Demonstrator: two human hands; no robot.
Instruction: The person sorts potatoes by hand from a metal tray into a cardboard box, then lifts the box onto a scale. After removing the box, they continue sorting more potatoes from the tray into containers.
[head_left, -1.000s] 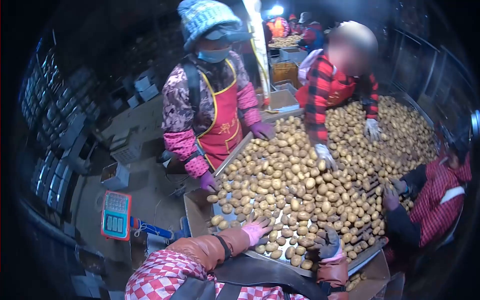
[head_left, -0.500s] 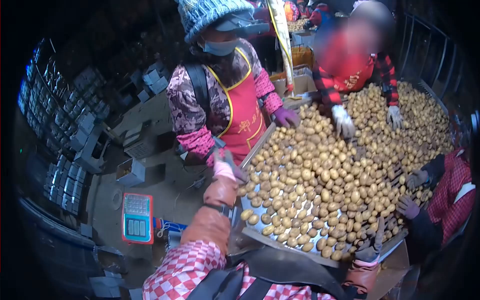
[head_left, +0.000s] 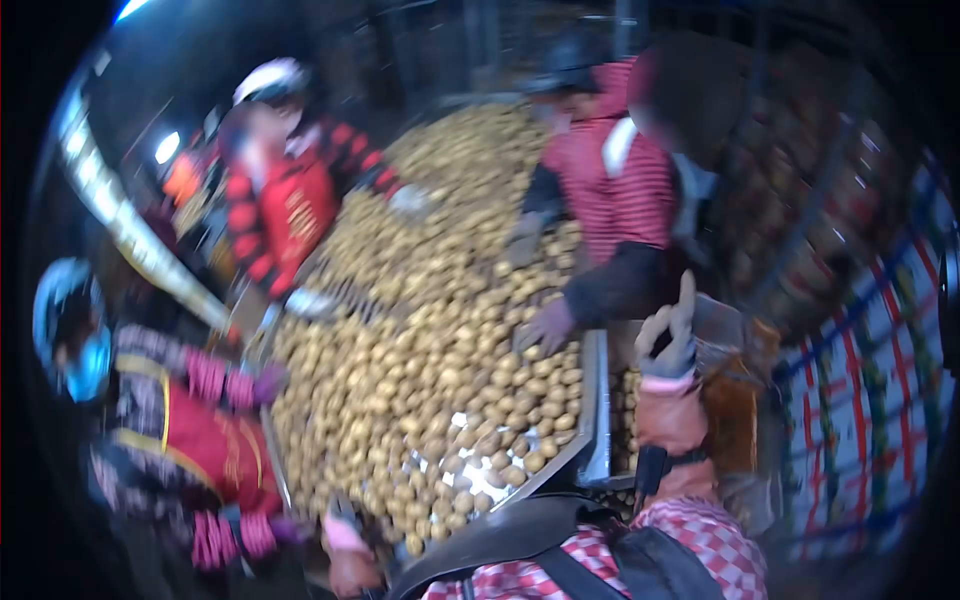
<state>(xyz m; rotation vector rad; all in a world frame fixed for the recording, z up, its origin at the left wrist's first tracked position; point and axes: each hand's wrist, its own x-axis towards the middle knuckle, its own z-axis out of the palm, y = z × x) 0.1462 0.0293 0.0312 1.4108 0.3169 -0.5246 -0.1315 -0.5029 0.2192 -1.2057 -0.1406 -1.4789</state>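
Note:
Many potatoes [head_left: 430,370] cover a metal sorting table [head_left: 592,400] with a raised rim. My right hand [head_left: 668,335], in a light glove, is raised beyond the table's right side. One finger points up and the others are bent with a gap between them; nothing shows in it. My left hand [head_left: 345,525], gloved with a pink cuff, is low at the table's near left corner, beside the potatoes; its fingers are smeared by motion. Under my right forearm, more potatoes [head_left: 628,415] show in a narrow gap beside the table.
A person in a red apron [head_left: 300,215] reaches over the potatoes from the far left. Another in a pink top [head_left: 615,190] works at the right. A third in a blue hat [head_left: 75,300] stands at the near left. A brown box [head_left: 735,435] is right of my forearm.
The view has swung to the right. My right hand has risen, a finger still pointing. My left hand is now low at the near left corner, away from the co-worker's hand.

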